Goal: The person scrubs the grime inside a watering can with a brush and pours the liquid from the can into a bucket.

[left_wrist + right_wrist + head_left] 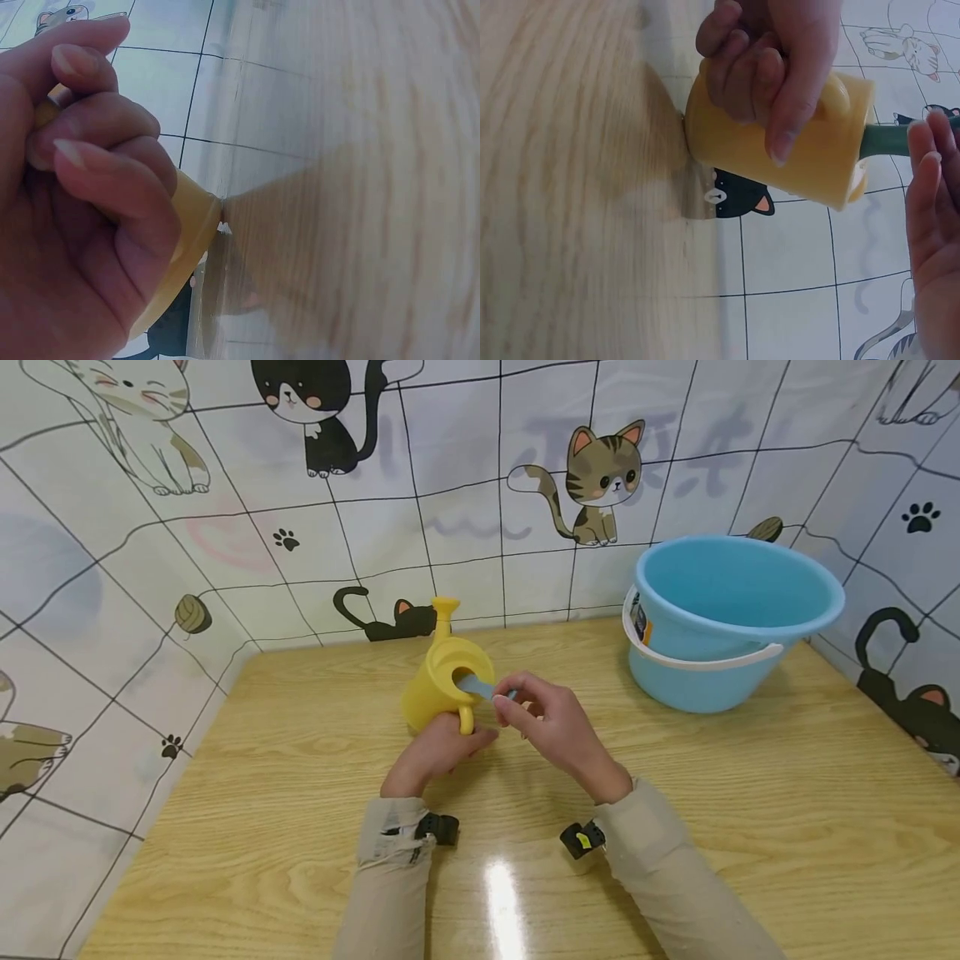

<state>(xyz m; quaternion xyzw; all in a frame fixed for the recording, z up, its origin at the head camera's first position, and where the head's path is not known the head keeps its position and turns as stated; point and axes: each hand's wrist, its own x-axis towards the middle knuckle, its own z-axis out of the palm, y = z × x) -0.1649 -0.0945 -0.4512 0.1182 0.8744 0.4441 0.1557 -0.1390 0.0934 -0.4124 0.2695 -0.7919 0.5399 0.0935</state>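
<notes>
A yellow watering can (427, 697) stands on the wooden table, its spout pointing away from me and its handle facing me. My left hand (437, 750) grips that handle; in the left wrist view the fingers of this hand (97, 180) are curled round a yellow part. With the fingertips of my right hand (553, 720) I pinch the end of a slim blue-green tool (477, 686), which runs into the can's top opening. Its far end is hidden inside the can. The right wrist view shows the tool's shaft (885, 140) entering the can (810, 161) from the side.
A light blue bucket (693, 685) with a white carrying handle (705, 663) stands at the back right of the table (262, 827). Cloth printed with cats and grid lines (465, 527) hangs behind the table and along its sides.
</notes>
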